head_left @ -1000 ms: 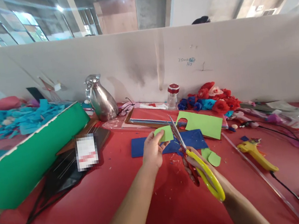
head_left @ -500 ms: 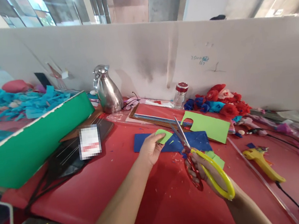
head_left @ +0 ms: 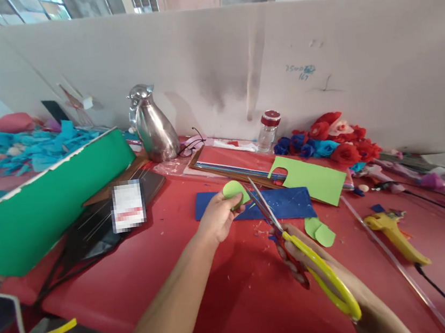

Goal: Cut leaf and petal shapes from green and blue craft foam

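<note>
My left hand [head_left: 221, 213] pinches a small rounded piece of light green felt or paper [head_left: 233, 189] between thumb and fingers. In my right hand [head_left: 297, 249] are scissors [head_left: 267, 212] with one yellow and one red handle, their blades slightly parted and their tips close to the green piece. Beneath both lies a dark blue sheet [head_left: 292, 202] with small scraps on it. Right of the scissors, rounded green cut pieces [head_left: 324, 235] rest on the red table. A larger green sheet [head_left: 315, 179] with a curved notch in its left edge lies behind them.
A yellow glue gun [head_left: 397, 239] with its cord lies at the right. Fabric flowers [head_left: 344, 146], a red-lidded jar [head_left: 269, 131] and a steel jug [head_left: 155, 126] stand along the back partition. At left are a green-sided box [head_left: 55, 195] and a black bag [head_left: 95, 225].
The green piece has turned in my left hand and its rounded top now shows more. The scissor blades have closed somewhat and moved nearer to it. The view has tilted slightly down.
</note>
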Demonstrator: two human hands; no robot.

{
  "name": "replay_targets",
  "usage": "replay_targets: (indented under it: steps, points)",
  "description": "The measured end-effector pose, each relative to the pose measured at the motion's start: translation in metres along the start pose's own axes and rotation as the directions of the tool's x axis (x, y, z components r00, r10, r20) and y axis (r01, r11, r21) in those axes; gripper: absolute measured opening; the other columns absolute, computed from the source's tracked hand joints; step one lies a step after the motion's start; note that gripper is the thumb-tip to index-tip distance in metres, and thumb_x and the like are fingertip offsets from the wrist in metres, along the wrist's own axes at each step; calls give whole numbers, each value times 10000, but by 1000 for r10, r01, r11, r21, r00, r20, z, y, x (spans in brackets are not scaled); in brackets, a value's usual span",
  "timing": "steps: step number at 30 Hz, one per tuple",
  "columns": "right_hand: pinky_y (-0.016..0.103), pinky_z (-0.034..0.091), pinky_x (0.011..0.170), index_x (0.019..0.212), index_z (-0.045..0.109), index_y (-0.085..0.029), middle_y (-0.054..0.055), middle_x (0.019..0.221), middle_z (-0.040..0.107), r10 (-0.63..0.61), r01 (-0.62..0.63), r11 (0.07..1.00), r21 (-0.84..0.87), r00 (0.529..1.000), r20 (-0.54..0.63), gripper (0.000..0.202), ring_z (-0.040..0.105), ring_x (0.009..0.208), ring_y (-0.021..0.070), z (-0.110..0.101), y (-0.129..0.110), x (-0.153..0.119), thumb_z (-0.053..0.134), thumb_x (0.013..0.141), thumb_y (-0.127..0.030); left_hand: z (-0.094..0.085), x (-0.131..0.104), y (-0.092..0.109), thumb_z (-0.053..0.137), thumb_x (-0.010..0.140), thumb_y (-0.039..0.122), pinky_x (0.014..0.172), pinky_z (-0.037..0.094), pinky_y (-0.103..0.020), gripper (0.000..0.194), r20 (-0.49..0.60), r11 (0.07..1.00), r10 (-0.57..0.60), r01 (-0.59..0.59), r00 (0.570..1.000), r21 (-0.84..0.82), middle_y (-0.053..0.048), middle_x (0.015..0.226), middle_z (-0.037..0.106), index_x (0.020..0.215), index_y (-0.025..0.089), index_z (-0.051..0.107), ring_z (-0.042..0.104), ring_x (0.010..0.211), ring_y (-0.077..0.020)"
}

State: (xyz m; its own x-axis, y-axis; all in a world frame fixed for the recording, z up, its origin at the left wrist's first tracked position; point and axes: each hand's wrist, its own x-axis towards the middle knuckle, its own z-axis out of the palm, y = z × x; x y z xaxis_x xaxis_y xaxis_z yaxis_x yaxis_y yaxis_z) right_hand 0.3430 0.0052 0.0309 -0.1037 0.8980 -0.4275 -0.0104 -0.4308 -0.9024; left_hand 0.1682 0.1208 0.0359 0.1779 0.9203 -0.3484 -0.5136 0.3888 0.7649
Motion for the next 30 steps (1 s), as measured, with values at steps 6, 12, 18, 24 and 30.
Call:
replay_targets:
  steps: [6,12,18,24,30]
  points:
    - [206,297,414,1106,499,-225,-60,655,483,-9,8,1000,16,999,43,622,401,468,77,3,-1,0,636,727,-698,5,-5,-1,744,650,60,631,511,-253,95,-11,998,-41,40,999,-46,-53,721,701,711,101,685,639,655,-129]
    - [212,316,442,1167,483,-227,-53,670,500,16,-16,1000,-6,1000,1,676,418,499,86,6,3,-2,654,713,-698,10,-10,-5,759,636,81,706,542,-291,105,6,991,4,-3,1000,-132,-62,715,711,716,93,692,648,681,-142]
    - [201,300,405,1053,490,-218,-74,615,448,-54,54,999,5,997,46,556,361,454,70,10,4,1,602,771,-684,16,-13,-10,754,621,71,695,538,-273,104,-29,978,-6,0,1000,-207,-44,696,707,699,96,690,647,657,-130]
    - [185,280,379,1076,438,-230,-96,564,424,-34,34,999,-1,999,32,603,341,426,70,13,3,3,603,747,-709,16,-12,-12,757,612,68,708,537,-281,105,-48,976,-9,-1,999,-216,-48,690,709,691,96,694,650,650,-134]
    - [175,279,370,1039,435,-231,-100,540,424,-16,16,1000,-4,1000,27,572,327,413,64,12,8,5,593,759,-704,16,-11,-12,695,657,49,697,534,-276,55,-56,980,-8,-3,998,-201,-54,669,710,685,97,700,651,628,-135]
